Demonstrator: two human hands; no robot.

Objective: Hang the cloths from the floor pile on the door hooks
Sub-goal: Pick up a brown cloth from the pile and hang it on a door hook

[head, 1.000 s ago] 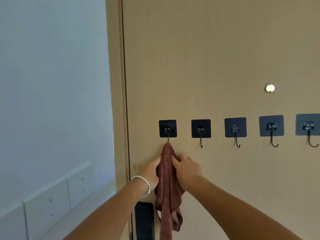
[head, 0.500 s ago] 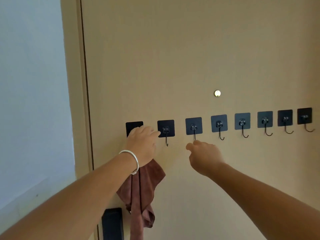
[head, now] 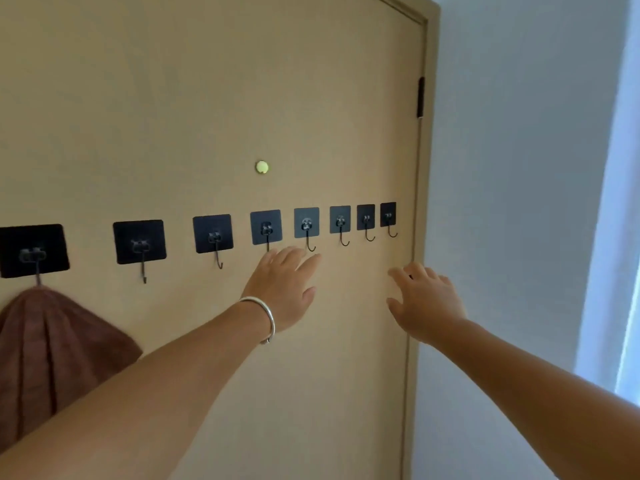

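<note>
Beige door (head: pixel 207 98) fills most of the view, with a pale wall at its right edge. One brown cloth (head: pixel 52 344) hangs from the hook (head: pixel 33 252) nearest the left edge; the other seven hooks are bare. Both hands hold nothing, fingers spread and loose: the left hand (head: pixel 285 289) below the fourth hook (head: pixel 266 227), the right hand (head: pixel 424 303) near the door's right edge. The floor pile is not visible, probably below and behind, so both arms must turn away. A peephole (head: pixel 261 167) sits above the row.

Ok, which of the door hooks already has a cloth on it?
Only the leftmost hook, at the frame's left edge: the brown cloth hangs from it. The other seven in the row are bare, and both hands are empty.
</note>
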